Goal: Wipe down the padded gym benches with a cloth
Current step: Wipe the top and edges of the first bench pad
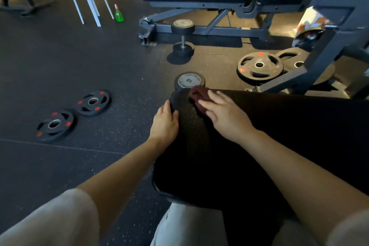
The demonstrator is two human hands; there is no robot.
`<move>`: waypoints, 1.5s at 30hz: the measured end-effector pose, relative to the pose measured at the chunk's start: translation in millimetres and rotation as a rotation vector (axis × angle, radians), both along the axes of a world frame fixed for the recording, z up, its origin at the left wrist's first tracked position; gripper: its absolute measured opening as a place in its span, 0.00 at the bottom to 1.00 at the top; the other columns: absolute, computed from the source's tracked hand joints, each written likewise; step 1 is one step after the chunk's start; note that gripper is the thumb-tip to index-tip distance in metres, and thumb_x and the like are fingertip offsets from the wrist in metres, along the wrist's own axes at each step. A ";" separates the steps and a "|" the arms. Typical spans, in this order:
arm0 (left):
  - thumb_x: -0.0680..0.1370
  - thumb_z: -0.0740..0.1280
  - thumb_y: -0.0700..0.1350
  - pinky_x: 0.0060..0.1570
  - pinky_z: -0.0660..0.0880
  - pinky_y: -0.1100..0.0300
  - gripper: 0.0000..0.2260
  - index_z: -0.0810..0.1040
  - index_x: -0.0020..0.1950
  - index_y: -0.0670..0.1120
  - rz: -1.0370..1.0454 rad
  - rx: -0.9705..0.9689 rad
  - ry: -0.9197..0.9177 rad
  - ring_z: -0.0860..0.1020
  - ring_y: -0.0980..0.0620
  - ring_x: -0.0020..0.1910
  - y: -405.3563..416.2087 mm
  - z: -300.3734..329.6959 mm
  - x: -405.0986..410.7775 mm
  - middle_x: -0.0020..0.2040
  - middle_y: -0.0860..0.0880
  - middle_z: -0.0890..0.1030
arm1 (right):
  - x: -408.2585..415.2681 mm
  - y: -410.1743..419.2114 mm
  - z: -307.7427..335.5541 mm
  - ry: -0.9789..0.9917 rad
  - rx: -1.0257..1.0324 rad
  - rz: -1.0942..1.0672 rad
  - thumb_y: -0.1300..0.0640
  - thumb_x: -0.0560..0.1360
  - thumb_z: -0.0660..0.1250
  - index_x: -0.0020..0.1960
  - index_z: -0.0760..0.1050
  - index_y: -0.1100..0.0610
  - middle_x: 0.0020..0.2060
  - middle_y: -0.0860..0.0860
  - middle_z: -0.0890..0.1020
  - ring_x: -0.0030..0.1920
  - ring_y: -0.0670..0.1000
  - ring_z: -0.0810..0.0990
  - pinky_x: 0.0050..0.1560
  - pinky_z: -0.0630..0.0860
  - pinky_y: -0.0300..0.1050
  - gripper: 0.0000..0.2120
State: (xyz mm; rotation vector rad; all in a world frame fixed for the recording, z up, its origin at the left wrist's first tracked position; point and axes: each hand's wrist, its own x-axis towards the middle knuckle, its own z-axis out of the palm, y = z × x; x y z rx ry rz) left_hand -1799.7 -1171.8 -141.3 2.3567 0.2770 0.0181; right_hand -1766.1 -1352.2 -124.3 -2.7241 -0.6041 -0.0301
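A dark red cloth (196,96) lies bunched at the far end of the black padded bench (249,146); the right hand (223,114) presses it with straight fingers; the left hand (164,124) curls its fingers round the bench's left edge; beyond that end stands a dumbbell (189,81) marked 10; left of the bench, two weight plates (73,115) lie on the floor (60,62).

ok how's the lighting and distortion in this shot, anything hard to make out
Head view: dim overall, a brighter patch near the plates; the near bench pad is almost featureless black, so the dark red cloth under the right hand barely stands out; wide-angle bending shows at the edges.
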 end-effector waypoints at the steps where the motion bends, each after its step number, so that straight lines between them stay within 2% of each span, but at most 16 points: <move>1: 0.85 0.53 0.47 0.74 0.54 0.53 0.22 0.57 0.77 0.41 -0.011 0.053 0.013 0.60 0.43 0.75 -1.8 -5.2 1.5 0.75 0.40 0.63 | 12.2 3.2 -1.0 -0.022 0.007 -0.072 0.55 0.82 0.57 0.74 0.66 0.47 0.78 0.49 0.58 0.77 0.53 0.54 0.74 0.56 0.49 0.21; 3: 0.85 0.50 0.48 0.76 0.50 0.53 0.23 0.55 0.78 0.39 -0.005 0.205 -0.012 0.55 0.43 0.77 -2.8 -14.6 1.0 0.77 0.41 0.62 | 23.6 17.1 -3.7 -0.035 0.007 -0.108 0.54 0.82 0.57 0.75 0.65 0.49 0.78 0.52 0.57 0.76 0.55 0.55 0.73 0.57 0.48 0.22; 6: 0.84 0.49 0.50 0.77 0.50 0.52 0.25 0.53 0.79 0.41 0.050 0.295 -0.018 0.51 0.45 0.78 -3.5 -19.0 0.6 0.78 0.44 0.58 | 19.2 41.4 -1.9 0.041 0.019 0.128 0.56 0.81 0.58 0.75 0.64 0.49 0.78 0.52 0.55 0.77 0.54 0.53 0.75 0.53 0.47 0.23; 9: 0.84 0.49 0.51 0.77 0.47 0.53 0.26 0.50 0.79 0.43 0.092 0.299 0.009 0.50 0.48 0.79 -8.1 -12.8 -1.7 0.79 0.45 0.54 | 22.5 36.0 4.4 0.096 -0.008 0.276 0.57 0.80 0.60 0.74 0.66 0.48 0.78 0.52 0.58 0.77 0.54 0.56 0.75 0.57 0.48 0.23; 14: 0.81 0.43 0.55 0.76 0.49 0.53 0.29 0.54 0.79 0.42 0.092 0.349 0.036 0.56 0.46 0.77 -8.7 -12.0 -1.4 0.79 0.44 0.57 | 49.3 28.1 5.7 0.124 0.034 -0.079 0.64 0.73 0.66 0.70 0.73 0.54 0.73 0.58 0.67 0.71 0.61 0.67 0.71 0.65 0.54 0.25; 18: 0.81 0.46 0.56 0.76 0.49 0.52 0.29 0.52 0.79 0.42 0.134 0.270 0.133 0.56 0.45 0.77 -6.9 -13.0 1.5 0.79 0.44 0.55 | 20.0 45.5 9.0 0.121 0.046 0.007 0.66 0.70 0.68 0.67 0.76 0.56 0.71 0.59 0.71 0.70 0.62 0.70 0.69 0.69 0.57 0.25; 21: 0.83 0.52 0.50 0.77 0.50 0.47 0.26 0.53 0.79 0.43 0.121 0.114 0.260 0.52 0.44 0.78 -7.9 4.1 4.7 0.79 0.43 0.52 | 0.5 54.8 22.7 0.188 0.026 -0.057 0.68 0.70 0.69 0.66 0.77 0.55 0.70 0.57 0.72 0.70 0.59 0.70 0.69 0.70 0.54 0.25; 24: 0.82 0.51 0.41 0.73 0.54 0.35 0.18 0.72 0.69 0.38 0.110 -0.100 0.318 0.57 0.34 0.75 2.8 35.1 0.6 0.75 0.37 0.63 | -25.0 81.3 45.9 0.316 0.050 -0.209 0.67 0.72 0.68 0.61 0.80 0.53 0.66 0.52 0.77 0.68 0.54 0.73 0.67 0.69 0.47 0.20; 25: 0.82 0.51 0.40 0.73 0.57 0.37 0.18 0.73 0.68 0.38 0.166 -0.225 0.326 0.60 0.34 0.75 12.2 52.0 -1.7 0.74 0.37 0.65 | -32.1 93.3 54.9 0.388 0.099 -0.272 0.67 0.73 0.67 0.59 0.81 0.53 0.63 0.50 0.79 0.66 0.52 0.75 0.65 0.69 0.43 0.17; 28: 0.84 0.56 0.44 0.68 0.62 0.58 0.21 0.60 0.77 0.46 0.325 -0.599 0.488 0.63 0.49 0.73 56.5 113.0 -13.0 0.75 0.47 0.62 | -44.5 138.3 96.5 0.705 0.526 -0.700 0.69 0.74 0.65 0.52 0.84 0.55 0.49 0.50 0.84 0.54 0.53 0.82 0.57 0.76 0.43 0.14; 31: 0.83 0.59 0.46 0.60 0.71 0.53 0.21 0.62 0.76 0.52 0.375 -0.937 0.600 0.72 0.51 0.63 98.1 146.2 -14.8 0.70 0.46 0.71 | -46.7 186.9 147.6 0.841 0.927 -0.952 0.71 0.76 0.63 0.48 0.82 0.53 0.45 0.51 0.83 0.50 0.54 0.83 0.49 0.80 0.44 0.15; 34: 0.82 0.61 0.45 0.51 0.77 0.49 0.24 0.59 0.76 0.57 0.362 -1.166 0.615 0.75 0.47 0.62 126.7 183.6 -3.7 0.67 0.49 0.73 | -46.1 220.5 193.7 0.946 1.125 -0.955 0.69 0.78 0.60 0.55 0.81 0.55 0.49 0.54 0.84 0.49 0.53 0.83 0.47 0.82 0.49 0.15; 36: 0.82 0.62 0.41 0.51 0.77 0.51 0.25 0.60 0.76 0.57 0.404 -1.161 0.543 0.75 0.47 0.61 139.9 209.3 4.7 0.65 0.50 0.72 | -41.0 232.1 220.2 0.973 1.181 -0.934 0.69 0.77 0.61 0.56 0.81 0.55 0.50 0.55 0.84 0.49 0.53 0.83 0.43 0.81 0.47 0.16; 38: 0.81 0.62 0.37 0.58 0.76 0.47 0.26 0.61 0.77 0.55 0.425 -1.124 0.474 0.74 0.46 0.63 150.1 228.9 11.7 0.65 0.49 0.72 | -31.7 238.6 241.7 0.980 1.199 -0.910 0.69 0.75 0.62 0.55 0.82 0.54 0.52 0.57 0.83 0.51 0.56 0.82 0.41 0.79 0.46 0.16; 41: 0.80 0.61 0.32 0.62 0.75 0.45 0.25 0.65 0.74 0.50 0.419 -1.074 0.399 0.75 0.45 0.62 163.9 251.3 29.8 0.63 0.47 0.74 | -7.3 242.5 266.2 0.897 1.216 -0.877 0.69 0.74 0.63 0.56 0.80 0.56 0.53 0.57 0.81 0.54 0.56 0.81 0.44 0.78 0.46 0.15; 45: 0.76 0.66 0.30 0.59 0.76 0.50 0.21 0.72 0.65 0.50 0.251 -1.014 0.315 0.77 0.46 0.60 184.8 274.2 68.3 0.57 0.48 0.79 | 34.3 236.8 282.5 0.900 1.252 -0.819 0.66 0.78 0.63 0.69 0.70 0.55 0.61 0.55 0.77 0.60 0.52 0.78 0.56 0.77 0.48 0.20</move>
